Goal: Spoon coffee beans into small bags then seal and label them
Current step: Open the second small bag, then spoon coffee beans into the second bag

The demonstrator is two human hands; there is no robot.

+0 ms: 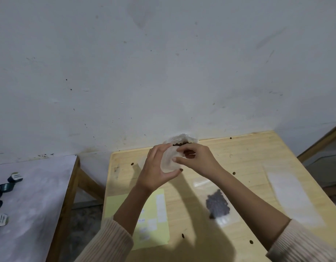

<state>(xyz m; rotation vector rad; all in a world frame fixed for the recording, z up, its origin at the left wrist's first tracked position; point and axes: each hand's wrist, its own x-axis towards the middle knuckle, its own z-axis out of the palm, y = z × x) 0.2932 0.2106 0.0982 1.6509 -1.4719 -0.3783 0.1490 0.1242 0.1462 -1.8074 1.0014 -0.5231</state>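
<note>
1 small bag held: L hand + R hand | 1 filled bag

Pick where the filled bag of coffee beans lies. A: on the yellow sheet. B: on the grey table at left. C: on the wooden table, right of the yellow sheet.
C: the filled bag lies flat on the wooden table, right of the yellow sheet and off it.
</note>
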